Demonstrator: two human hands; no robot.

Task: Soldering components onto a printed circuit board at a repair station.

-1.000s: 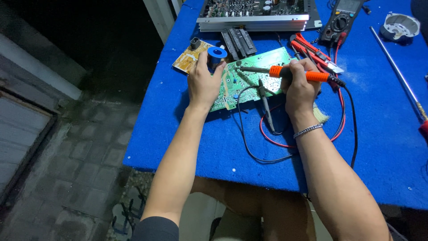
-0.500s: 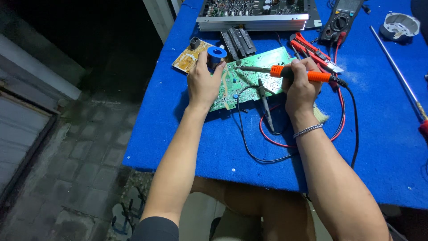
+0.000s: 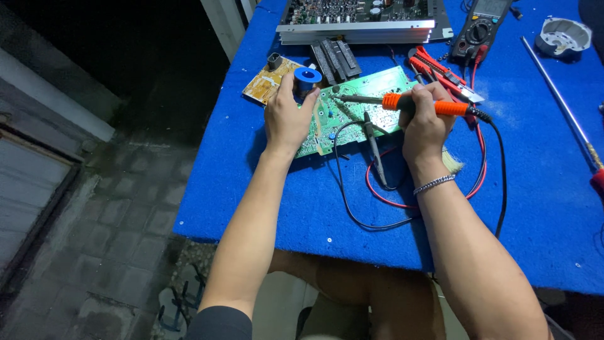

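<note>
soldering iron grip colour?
Orange, on the soldering iron held in the right hand; the head view shows it, with a dark shaft over the green circuit board.

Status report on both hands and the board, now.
Right hand grips orange soldering iron, tip over green circuit board. Left hand rests on board by blue solder spool. Probe leads trail beside it.

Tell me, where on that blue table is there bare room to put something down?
Bare cloth on the blue table lies along the near edge, left of the person's left forearm, and between the multimeter and the long rod. It is crowded around the green circuit board, where the right hand holds the soldering iron among cables.
</note>
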